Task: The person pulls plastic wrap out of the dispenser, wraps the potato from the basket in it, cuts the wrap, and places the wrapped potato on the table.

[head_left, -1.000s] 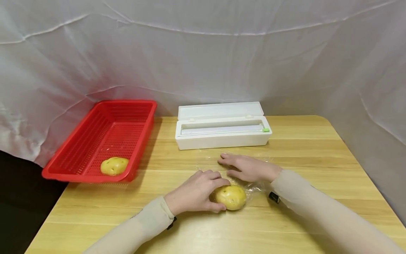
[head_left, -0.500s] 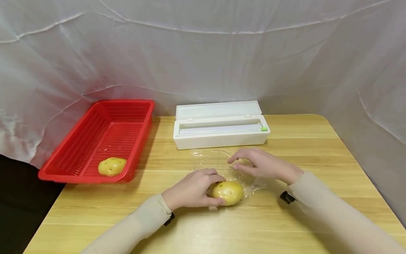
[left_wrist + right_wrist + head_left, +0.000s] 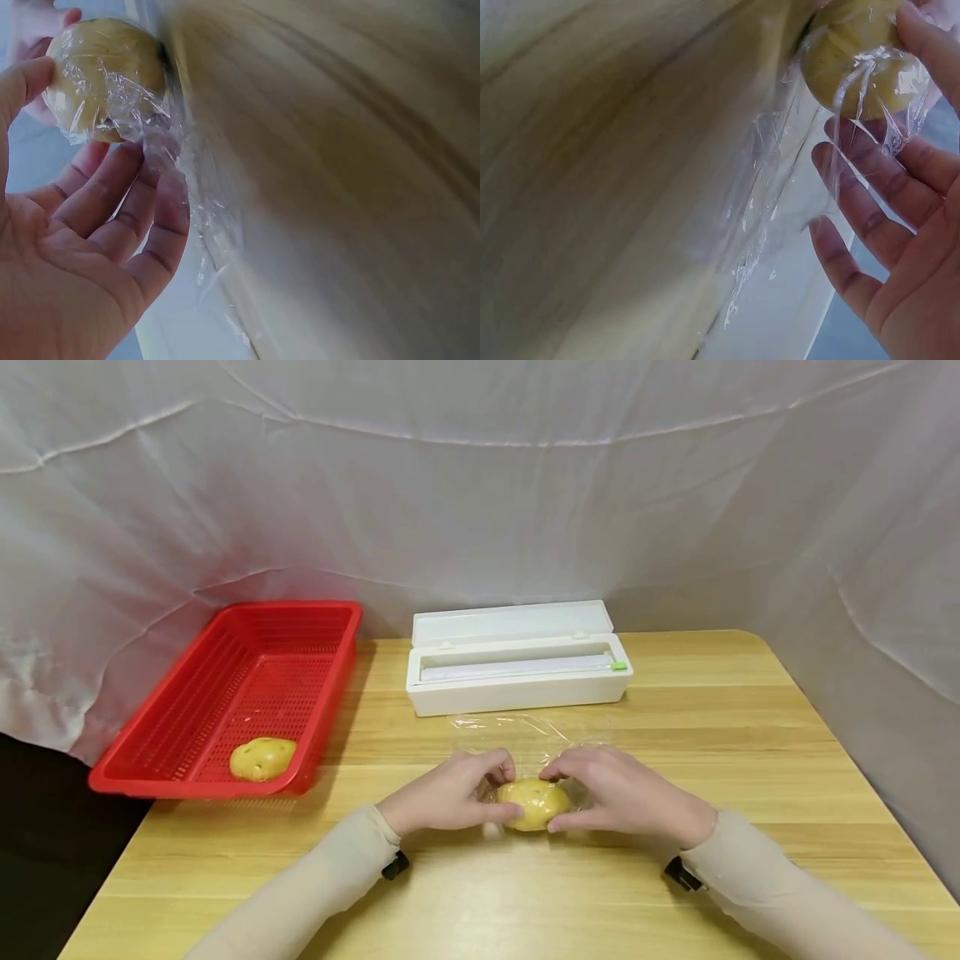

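A yellow potato (image 3: 534,802) lies on the table between both hands, partly covered by clear cling film (image 3: 491,737) that spreads out behind it. My left hand (image 3: 450,793) holds its left end, thumb at the front and fingers behind. At the right end, my right hand (image 3: 626,793) grips it the same way. In the left wrist view, crinkled film clings to the potato (image 3: 105,64) and trails past the curled fingers. The right wrist view has film (image 3: 862,71) drawn over the potato's end and hanging across the fingers.
Behind the hands stands a white cling film box (image 3: 517,693) with its lid raised, a roll inside and a green slider at its right. On the left, a red basket (image 3: 318,727) contains another potato (image 3: 262,759). Grey cloth (image 3: 480,510) hangs behind the table.
My right hand first drew back from the film, then came to the potato's right end and took hold of it. My left hand has stayed on the potato's left end.
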The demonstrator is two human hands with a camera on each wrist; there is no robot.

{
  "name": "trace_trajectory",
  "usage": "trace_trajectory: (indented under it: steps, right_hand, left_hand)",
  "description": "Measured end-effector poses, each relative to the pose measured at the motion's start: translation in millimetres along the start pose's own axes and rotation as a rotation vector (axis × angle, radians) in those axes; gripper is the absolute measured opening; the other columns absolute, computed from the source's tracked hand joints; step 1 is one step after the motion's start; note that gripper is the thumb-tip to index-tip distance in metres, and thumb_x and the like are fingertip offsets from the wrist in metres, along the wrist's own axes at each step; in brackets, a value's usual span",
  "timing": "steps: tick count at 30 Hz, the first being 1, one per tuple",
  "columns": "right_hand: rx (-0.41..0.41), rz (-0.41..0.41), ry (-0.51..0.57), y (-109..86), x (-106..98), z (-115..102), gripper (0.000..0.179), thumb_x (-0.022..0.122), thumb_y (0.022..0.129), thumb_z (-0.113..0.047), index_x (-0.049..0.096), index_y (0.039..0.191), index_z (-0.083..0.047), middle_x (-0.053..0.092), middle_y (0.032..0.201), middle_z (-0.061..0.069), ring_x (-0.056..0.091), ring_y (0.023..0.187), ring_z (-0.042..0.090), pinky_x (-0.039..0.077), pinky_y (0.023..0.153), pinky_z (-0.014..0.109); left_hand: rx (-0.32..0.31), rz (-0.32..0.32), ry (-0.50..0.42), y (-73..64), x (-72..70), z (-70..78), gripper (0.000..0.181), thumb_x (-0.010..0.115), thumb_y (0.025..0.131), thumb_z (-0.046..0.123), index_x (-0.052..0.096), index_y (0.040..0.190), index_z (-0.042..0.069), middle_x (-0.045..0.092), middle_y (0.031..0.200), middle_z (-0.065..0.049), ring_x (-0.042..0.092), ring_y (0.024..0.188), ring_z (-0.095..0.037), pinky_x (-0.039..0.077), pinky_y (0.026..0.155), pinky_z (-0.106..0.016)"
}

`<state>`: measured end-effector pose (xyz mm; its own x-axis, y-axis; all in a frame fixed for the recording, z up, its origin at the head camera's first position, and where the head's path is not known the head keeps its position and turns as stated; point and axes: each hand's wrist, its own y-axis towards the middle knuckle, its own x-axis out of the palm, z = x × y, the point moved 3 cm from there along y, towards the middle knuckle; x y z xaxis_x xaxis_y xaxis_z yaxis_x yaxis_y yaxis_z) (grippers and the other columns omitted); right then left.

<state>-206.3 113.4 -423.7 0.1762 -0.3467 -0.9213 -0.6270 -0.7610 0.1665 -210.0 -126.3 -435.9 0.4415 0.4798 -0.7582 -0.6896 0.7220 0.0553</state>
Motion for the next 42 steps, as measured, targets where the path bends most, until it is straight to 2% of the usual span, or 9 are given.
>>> trace_trajectory:
  steps: [4,8,12,17,23,31,35,38,42]
  right_hand:
    - [0.008,-0.009,0.017,1.4,1,3,0.051,0.077,0.097,-0.053,0.075,0.127,-0.012,0.078,0.121,-0.002,0.072,0.109,0.013,0.061,0.097,0.041]
    - [0.016,-0.048,0.076,2.3,3,11,0.050,0.069,0.103,-0.051,0.074,0.132,-0.009,0.076,0.124,0.000,0.070,0.112,0.016,0.060,0.098,0.044]
    - [0.035,-0.069,0.123,2.9,5,19,0.046,0.067,0.106,-0.046,0.074,0.131,-0.008,0.074,0.124,0.000,0.067,0.112,0.017,0.059,0.098,0.045]
    - [0.054,-0.099,0.175,4.1,8,22,0.035,0.064,0.108,-0.040,0.078,0.122,-0.011,0.071,0.117,-0.004,0.063,0.107,0.013,0.057,0.095,0.040]
    - [0.062,-0.127,0.194,6.9,9,24,0.034,0.060,0.110,-0.039,0.078,0.120,-0.012,0.070,0.117,-0.005,0.061,0.107,0.011,0.056,0.095,0.040]
    - [0.069,-0.148,0.175,10.7,9,25,0.038,0.051,0.114,-0.035,0.079,0.121,-0.010,0.072,0.115,-0.001,0.063,0.108,0.016,0.055,0.095,0.043]
    - [0.083,-0.124,0.145,12.3,8,24,0.038,0.050,0.114,-0.034,0.079,0.118,-0.010,0.073,0.113,0.000,0.065,0.107,0.017,0.056,0.094,0.044]
    - [0.093,-0.111,0.126,13.4,8,23,0.038,0.051,0.114,-0.035,0.080,0.115,-0.011,0.074,0.110,-0.001,0.066,0.105,0.017,0.056,0.094,0.045]
    - [0.092,-0.114,0.114,15.0,8,23,0.038,0.051,0.114,-0.035,0.081,0.113,-0.012,0.075,0.107,-0.002,0.066,0.103,0.017,0.056,0.093,0.045]
  left_hand:
    - [-0.008,0.006,-0.040,0.7,-1.3,-4.0,0.028,0.075,0.101,0.039,0.067,0.111,0.014,0.080,0.107,-0.003,0.074,0.100,-0.011,0.061,0.092,-0.032]
    - [-0.033,0.017,-0.053,2.3,-1.7,-6.8,0.024,0.069,0.106,0.038,0.070,0.110,0.014,0.077,0.098,0.003,0.070,0.090,-0.008,0.059,0.084,-0.025]
    - [-0.064,0.038,-0.025,4.1,-2.2,-6.2,0.022,0.064,0.109,0.037,0.074,0.106,0.017,0.070,0.088,0.009,0.063,0.081,-0.008,0.054,0.076,-0.023]
    - [-0.097,0.038,0.011,4.8,-1.5,-7.7,0.027,0.059,0.111,0.037,0.077,0.103,0.018,0.066,0.084,0.010,0.058,0.077,-0.008,0.050,0.070,-0.023]
    - [-0.116,0.047,0.007,3.7,-1.1,-10.0,0.031,0.056,0.113,0.037,0.077,0.099,0.018,0.063,0.079,0.009,0.056,0.075,-0.008,0.049,0.069,-0.024]
    - [-0.197,0.039,0.011,2.2,-0.8,-12.8,0.040,0.052,0.114,0.040,0.076,0.090,0.019,0.056,0.070,0.009,0.053,0.072,-0.008,0.048,0.068,-0.027]
    - [-0.219,0.053,-0.011,2.5,-1.1,-13.3,0.034,0.052,0.114,0.037,0.073,0.097,0.017,0.059,0.075,0.007,0.055,0.073,-0.009,0.049,0.069,-0.027]
    - [-0.193,0.103,-0.042,2.5,-2.1,-12.4,0.022,0.056,0.113,0.031,0.071,0.110,0.015,0.068,0.086,0.004,0.060,0.078,-0.009,0.053,0.072,-0.027]
    - [-0.074,0.139,-0.005,1.0,-3.0,-5.9,0.021,0.060,0.111,0.027,0.069,0.125,0.014,0.075,0.104,0.000,0.068,0.091,-0.011,0.059,0.083,-0.030]
